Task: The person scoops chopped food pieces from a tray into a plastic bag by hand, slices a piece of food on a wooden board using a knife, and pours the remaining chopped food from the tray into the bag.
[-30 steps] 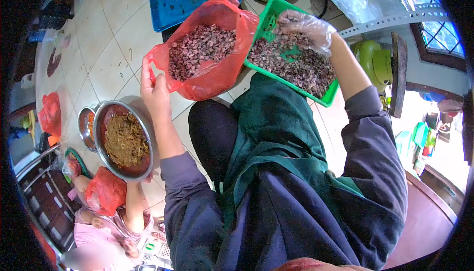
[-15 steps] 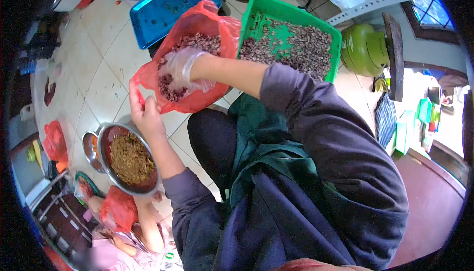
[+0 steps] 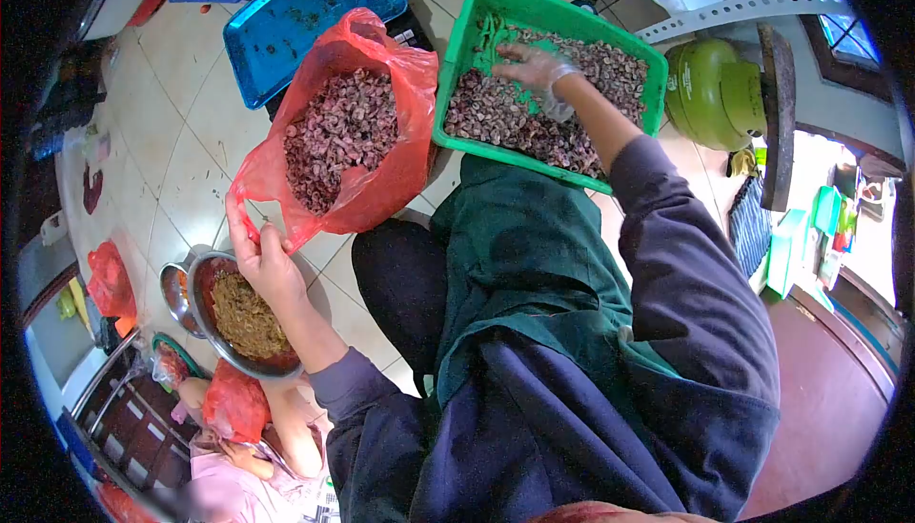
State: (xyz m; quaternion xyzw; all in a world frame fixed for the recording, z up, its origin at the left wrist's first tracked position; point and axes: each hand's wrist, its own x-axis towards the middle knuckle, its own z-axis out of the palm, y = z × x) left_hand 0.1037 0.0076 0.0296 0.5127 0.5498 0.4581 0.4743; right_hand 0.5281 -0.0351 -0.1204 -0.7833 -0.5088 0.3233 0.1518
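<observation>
On the left, a round metal bowl point(image 3: 201, 296) holds a brown, stringy mash. Just beside it, the bare left hand point(image 3: 265, 261) is closed, pinching a handle of the thin, wrinkled red plastic bag point(image 3: 398, 185). A shiny blue rectangular tray point(image 3: 286, 13) lies behind the bag, whose wide mouth shows small, rough, purplish-grey pieces point(image 3: 338, 142). Next comes the rigid green plastic tray point(image 3: 529, 168), strewn with similar pieces; over it the right hand point(image 3: 538, 70), in a clear, crinkled glove, spreads its fingers, with nothing visibly gripped. Half a second ago that hand was inside the bag; the left hand has kept its hold.
</observation>
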